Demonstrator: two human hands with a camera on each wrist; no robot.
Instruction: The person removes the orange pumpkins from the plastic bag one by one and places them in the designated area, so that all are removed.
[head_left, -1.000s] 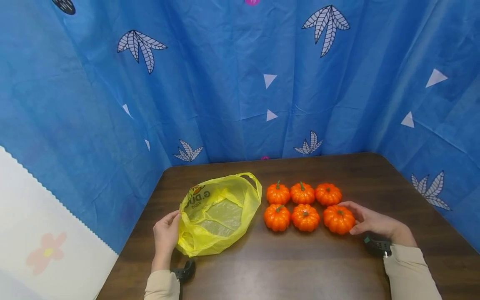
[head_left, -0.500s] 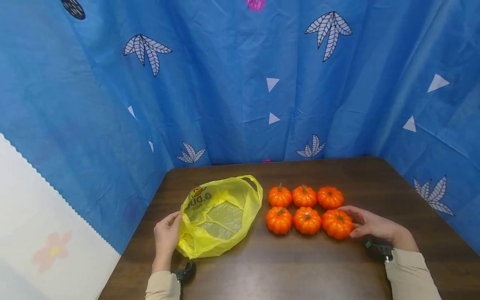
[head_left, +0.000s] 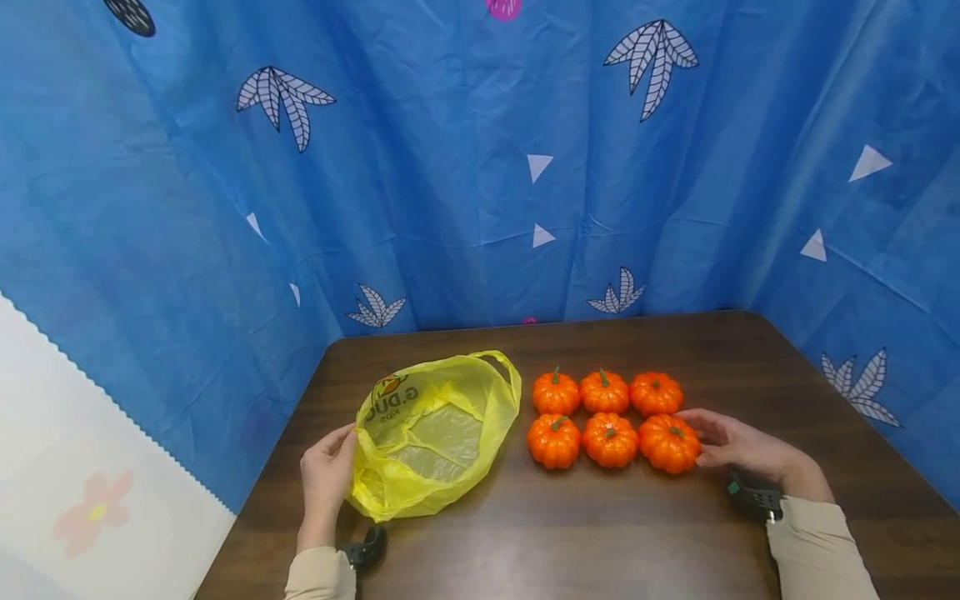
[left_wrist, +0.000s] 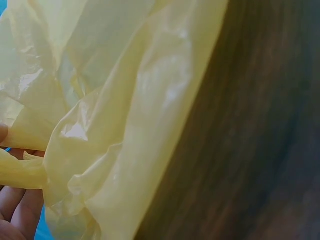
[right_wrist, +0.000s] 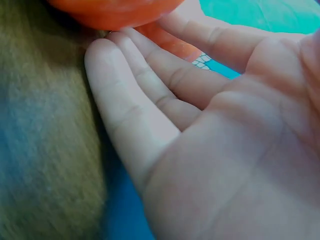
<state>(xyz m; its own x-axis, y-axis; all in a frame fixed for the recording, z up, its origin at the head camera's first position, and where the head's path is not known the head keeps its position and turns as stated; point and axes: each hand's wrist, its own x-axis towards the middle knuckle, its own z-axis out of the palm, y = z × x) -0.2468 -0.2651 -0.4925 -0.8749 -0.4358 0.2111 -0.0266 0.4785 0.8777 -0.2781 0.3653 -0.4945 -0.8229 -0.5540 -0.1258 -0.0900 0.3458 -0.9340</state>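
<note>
A yellow plastic bag with printed lettering sits on the table's left half, its mouth spread wide. My left hand pinches the bag's left rim; in the left wrist view, fingers show below a gathered strip of yellow plastic. Several small orange pumpkins stand in two rows right of the bag. The front-right pumpkin has my right hand at its right side, thumb in front and fingers behind. In the right wrist view, fairly straight fingers reach to the underside of an orange pumpkin.
The brown table has rounded back corners. A blue patterned curtain hangs behind it and along both sides. White cloth with a flower hangs at the lower left. Each wrist wears a dark band.
The front-right pumpkin has shifted slightly left, closer to its neighbour in the front row. The left hand stays at the bag's rim. The head view has shifted a little.
</note>
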